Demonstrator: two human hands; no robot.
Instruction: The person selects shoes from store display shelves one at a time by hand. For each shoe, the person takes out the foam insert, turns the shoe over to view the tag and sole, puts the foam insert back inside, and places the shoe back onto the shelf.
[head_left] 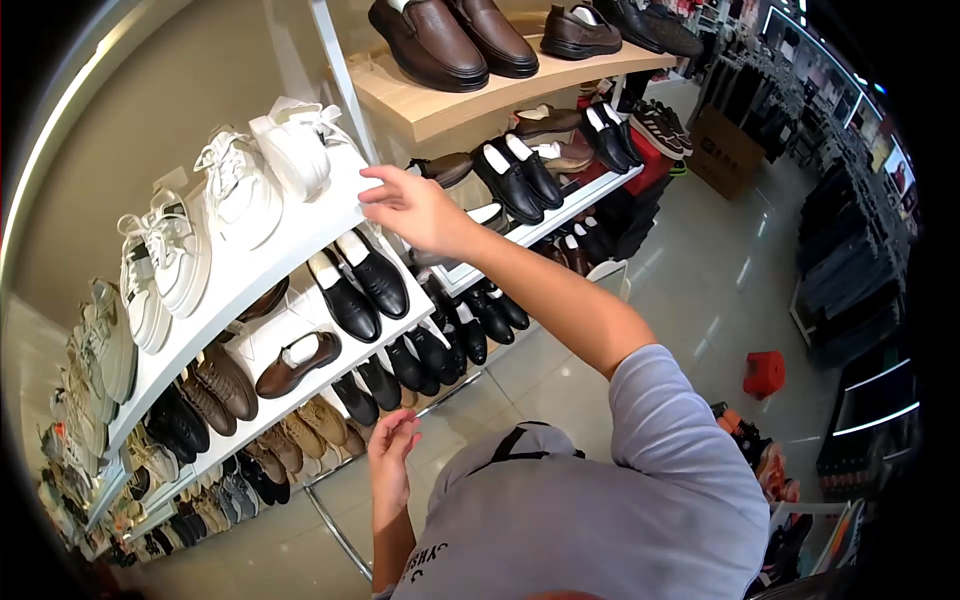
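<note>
My right hand (418,208) reaches out to the right end of the upper white shelf (285,232). Its fingers are apart and hold nothing; whether the fingertips touch the shelf edge I cannot tell. Closest to it on that shelf is a white sneaker (295,158) turned partly on its side, beside a laced white sneaker (240,190). My left hand (393,440) is low in front of the lower shelves, fingers loosely bent and nothing in them. Near it are dark shoes on the bottom rows, and above these a pair of black dress shoes (362,285) on a white shelf.
A wooden shelf (440,115) with brown loafers (430,45) juts out at the top. Brown shoes (298,365) and many other pairs fill the lower racks. Across the tiled floor (680,270) stand a cardboard box (722,152), a red stool (764,374) and clothes racks (850,250).
</note>
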